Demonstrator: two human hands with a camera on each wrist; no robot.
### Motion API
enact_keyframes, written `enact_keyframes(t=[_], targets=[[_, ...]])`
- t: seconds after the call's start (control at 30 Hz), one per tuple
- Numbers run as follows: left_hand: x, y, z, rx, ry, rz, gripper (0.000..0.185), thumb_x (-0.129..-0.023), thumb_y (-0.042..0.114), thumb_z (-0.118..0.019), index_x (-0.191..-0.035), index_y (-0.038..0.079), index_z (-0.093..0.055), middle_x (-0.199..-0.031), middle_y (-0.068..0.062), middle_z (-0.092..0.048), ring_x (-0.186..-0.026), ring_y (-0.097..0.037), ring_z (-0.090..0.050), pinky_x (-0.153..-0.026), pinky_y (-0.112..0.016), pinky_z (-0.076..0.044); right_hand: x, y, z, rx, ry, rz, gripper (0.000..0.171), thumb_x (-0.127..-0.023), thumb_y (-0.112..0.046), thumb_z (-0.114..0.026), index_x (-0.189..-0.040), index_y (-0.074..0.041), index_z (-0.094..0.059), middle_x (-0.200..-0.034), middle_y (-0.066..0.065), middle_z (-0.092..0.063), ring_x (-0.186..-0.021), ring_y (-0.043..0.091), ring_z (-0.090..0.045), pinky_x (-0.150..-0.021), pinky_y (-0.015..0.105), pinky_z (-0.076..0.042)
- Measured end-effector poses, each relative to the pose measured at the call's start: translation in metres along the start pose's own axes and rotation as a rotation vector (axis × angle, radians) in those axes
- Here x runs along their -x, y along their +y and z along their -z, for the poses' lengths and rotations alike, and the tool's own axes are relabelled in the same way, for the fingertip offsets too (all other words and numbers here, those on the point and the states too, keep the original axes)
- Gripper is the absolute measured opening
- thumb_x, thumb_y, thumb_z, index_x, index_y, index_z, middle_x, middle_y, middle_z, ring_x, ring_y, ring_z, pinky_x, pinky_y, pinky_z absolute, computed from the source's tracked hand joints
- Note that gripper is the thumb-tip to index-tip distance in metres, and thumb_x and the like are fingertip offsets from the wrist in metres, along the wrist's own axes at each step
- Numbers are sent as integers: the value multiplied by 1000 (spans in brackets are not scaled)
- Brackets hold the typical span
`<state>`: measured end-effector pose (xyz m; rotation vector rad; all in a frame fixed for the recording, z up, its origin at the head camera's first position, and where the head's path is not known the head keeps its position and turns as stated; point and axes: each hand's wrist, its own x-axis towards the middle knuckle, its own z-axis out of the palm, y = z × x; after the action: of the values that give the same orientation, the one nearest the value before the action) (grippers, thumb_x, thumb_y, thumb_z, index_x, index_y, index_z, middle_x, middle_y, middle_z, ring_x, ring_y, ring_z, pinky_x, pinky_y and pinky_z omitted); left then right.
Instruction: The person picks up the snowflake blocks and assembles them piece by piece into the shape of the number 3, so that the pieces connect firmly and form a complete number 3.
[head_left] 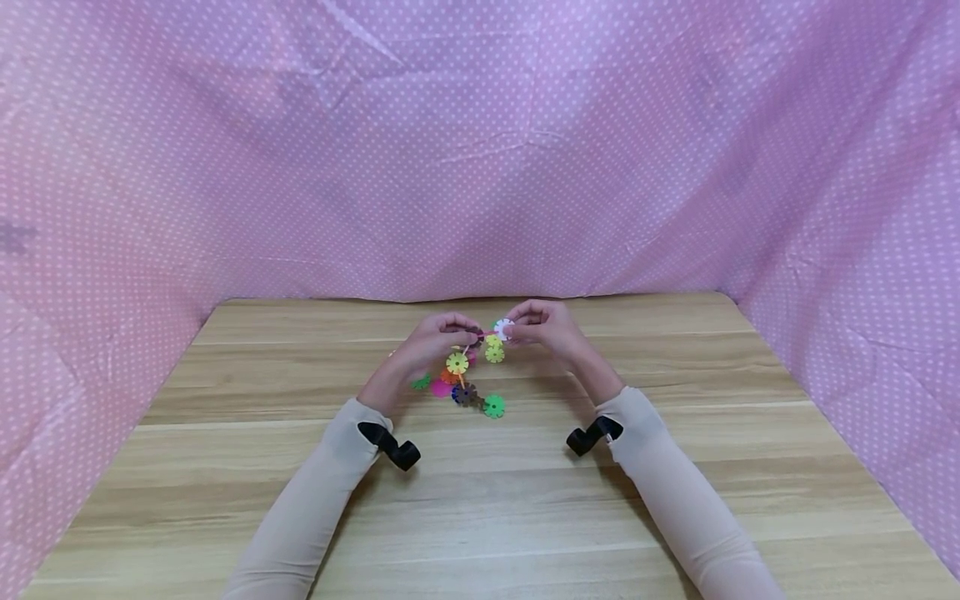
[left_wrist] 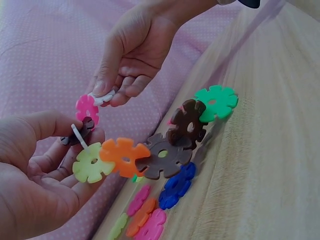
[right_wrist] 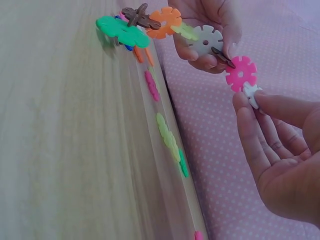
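A chain of slotted plastic snowflake discs hangs between the two hands above the table. My left hand [head_left: 435,340] pinches it at a dark brown disc [left_wrist: 90,124]. From there, a white disc [right_wrist: 209,39], a yellow-green disc [left_wrist: 93,162], an orange disc [left_wrist: 120,154], two brown discs and a green disc [left_wrist: 216,102] trail toward me. On the other side a pink disc [left_wrist: 86,109] joins the brown one. My right hand [head_left: 551,331] pinches the white end disc [head_left: 503,329] between thumb and fingers, and this disc meets the pink one's edge.
Loose discs lie on the wooden table [head_left: 480,517] below the chain: a blue disc [left_wrist: 177,186], pink and orange ones, yellow-green discs [right_wrist: 167,137] and a green disc [right_wrist: 183,164]. Behind the table's far edge hangs a pink dotted cloth [head_left: 480,167], also at both sides.
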<state>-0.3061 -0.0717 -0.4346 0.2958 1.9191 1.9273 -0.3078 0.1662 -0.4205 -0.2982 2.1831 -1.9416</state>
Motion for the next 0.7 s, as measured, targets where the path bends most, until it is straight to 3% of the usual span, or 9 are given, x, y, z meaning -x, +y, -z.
enact_keyframes(t=[0.13, 0.43, 0.7], targets=[[-2, -2, -2, 33, 14, -15, 22, -97, -2, -61, -118, -8, -62, -95, -3, -72, -86, -13, -70, -82, -24, -60, 0, 1, 1, -1, -8, 20, 22, -88, 6, -73, -108, 10, -66, -84, 1, -76, -81, 26, -76, -87, 51, -60], [0, -1, -6, 37, 62, -28, 24, -96, -3, -62, -119, -10, -62, -92, -2, -72, -81, -11, -71, -82, -26, -61, 1, 0, 0, -28, 3, 48, 21, -86, 9, -73, -105, 14, -66, -82, 3, -76, -72, 18, -75, -85, 54, -59], [-1, 0, -13, 105, 90, -19, 21, -94, -8, -62, -115, -10, -62, -108, -23, -70, -82, -18, -71, -79, -27, -62, 1, 1, -1, -30, 22, 72, 22, -85, 12, -73, -104, 18, -63, -78, 0, -76, -70, 19, -75, -80, 48, -62]])
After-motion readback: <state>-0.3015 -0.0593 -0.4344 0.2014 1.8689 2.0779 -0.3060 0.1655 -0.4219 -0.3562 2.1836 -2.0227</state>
